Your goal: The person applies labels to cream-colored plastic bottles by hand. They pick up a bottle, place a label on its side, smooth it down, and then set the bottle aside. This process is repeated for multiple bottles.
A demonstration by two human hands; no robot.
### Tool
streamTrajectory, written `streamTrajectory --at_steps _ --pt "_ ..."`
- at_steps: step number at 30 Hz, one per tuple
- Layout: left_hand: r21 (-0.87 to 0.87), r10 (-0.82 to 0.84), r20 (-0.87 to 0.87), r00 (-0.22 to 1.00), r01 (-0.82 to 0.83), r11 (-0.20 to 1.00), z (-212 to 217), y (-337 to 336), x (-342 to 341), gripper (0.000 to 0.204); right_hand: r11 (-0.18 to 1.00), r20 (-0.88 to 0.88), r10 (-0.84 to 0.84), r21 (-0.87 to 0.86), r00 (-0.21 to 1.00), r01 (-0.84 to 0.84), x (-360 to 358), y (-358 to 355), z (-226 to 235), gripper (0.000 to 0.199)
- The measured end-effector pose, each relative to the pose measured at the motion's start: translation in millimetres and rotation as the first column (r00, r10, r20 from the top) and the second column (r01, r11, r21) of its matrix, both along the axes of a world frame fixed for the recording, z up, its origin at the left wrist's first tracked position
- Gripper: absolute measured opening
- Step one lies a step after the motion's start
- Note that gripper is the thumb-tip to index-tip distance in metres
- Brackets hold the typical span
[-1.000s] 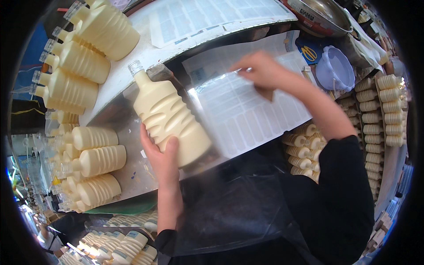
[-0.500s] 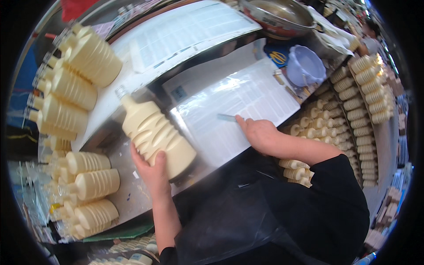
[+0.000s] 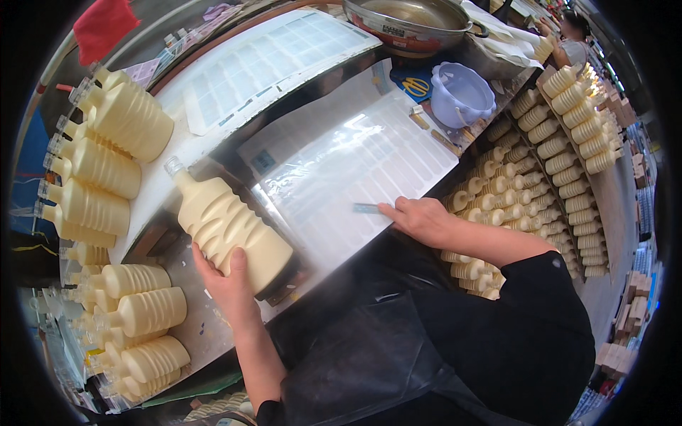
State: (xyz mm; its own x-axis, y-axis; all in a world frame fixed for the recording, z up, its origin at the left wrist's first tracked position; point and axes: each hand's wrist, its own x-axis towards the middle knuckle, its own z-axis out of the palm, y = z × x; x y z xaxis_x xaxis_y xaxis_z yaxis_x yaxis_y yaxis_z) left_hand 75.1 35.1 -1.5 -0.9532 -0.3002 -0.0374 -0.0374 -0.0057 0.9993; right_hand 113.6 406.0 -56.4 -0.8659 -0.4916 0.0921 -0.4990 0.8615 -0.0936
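1. Worktable [image 3: 213,323]: metal top. From my remote seat I log it as carrying everything listed below.
2. Label sheet [image 3: 355,167]: large, glossy, with rows of peel-off strips, lying flat in the middle of the table. Most rows look intact, so I judge the labelling has a long way to run.
3. Second sheet [image 3: 263,60]: same kind, lying farther back near a metal basin [image 3: 405,18].
4. Bottle in hand [image 3: 227,227]: cream-coloured, ribbed, clear cap, lying tilted on the table with its neck pointing away to the left. No label shows on the side I can see.
5. Bottles at left [image 3: 106,149]: a lying batch of the same bottles, with more of them nearer the lower left [image 3: 138,312]. I cannot tell whether these are labelled.
6. Small bottles at right [image 3: 540,163]: many rows racked beside the table, well apart from the bottle in hand.
7. Pale plastic bowl [image 3: 462,92]: at the far right corner of the table.
8. Left hand [image 3: 224,287]: wrapped around the base of the bottle in hand, thumb on top, holding it steady.
9. Right hand [image 3: 423,219]: resting on the near edge of the label sheet, fingers pinched narrow on a small label strip [image 3: 366,208]. This hand sits well to the right of the bottle, with bare sheet between them.
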Motion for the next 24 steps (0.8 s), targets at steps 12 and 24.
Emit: streamTrajectory --at_steps 12,24 --pt "0.144 -0.021 0.006 1.0 0.02 0.989 -9.9 -5.4 2.3 0.086 0.761 0.843 -0.083 -0.29 0.532 0.58 -82.3 -35.2 65.3 0.024" --pt "0.286 -0.033 -0.084 0.996 0.056 0.957 22.5 -31.2 -31.7 0.075 0.729 -0.478 0.598 -0.009 0.643 -0.684 -190.7 -215.1 145.4 0.029"
